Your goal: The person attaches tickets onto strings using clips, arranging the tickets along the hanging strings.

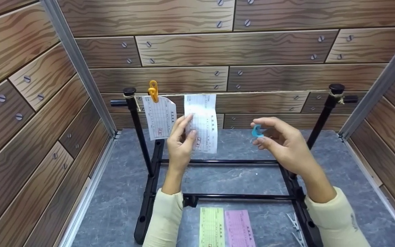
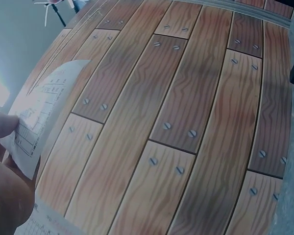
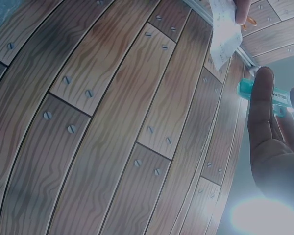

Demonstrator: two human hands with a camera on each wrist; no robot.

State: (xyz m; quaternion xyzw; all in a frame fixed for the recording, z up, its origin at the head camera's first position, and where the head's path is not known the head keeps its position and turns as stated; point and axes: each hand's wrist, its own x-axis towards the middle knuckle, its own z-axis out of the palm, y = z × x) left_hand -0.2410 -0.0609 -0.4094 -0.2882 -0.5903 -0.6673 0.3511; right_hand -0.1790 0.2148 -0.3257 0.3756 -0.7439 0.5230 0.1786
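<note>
Between the thumb and fingers of my left hand (image 1: 181, 145) is a white printed slip (image 1: 206, 125), its top edge at the string (image 1: 259, 92). The left wrist view shows the same slip (image 2: 44, 105) bending away from the thumb. To the right and apart from it, my right hand (image 1: 290, 145) pinches a blue plastic clothespin (image 1: 256, 131) between thumb and fingertips. In the right wrist view a finger partly covers this clothespin (image 3: 245, 89). Left of the held slip, an orange clothespin (image 1: 153, 92) fastens another white slip (image 1: 159, 118) to the string.
A black stand (image 1: 230, 197) carries the string between two posts, its right post (image 1: 321, 120) behind my right hand. On the grey marbled surface (image 1: 115, 206) lie a green slip (image 1: 212, 224), a pink slip (image 1: 239, 226) and pale clothespins (image 1: 297, 228). Wood-patterned walls (image 1: 238, 51) enclose three sides.
</note>
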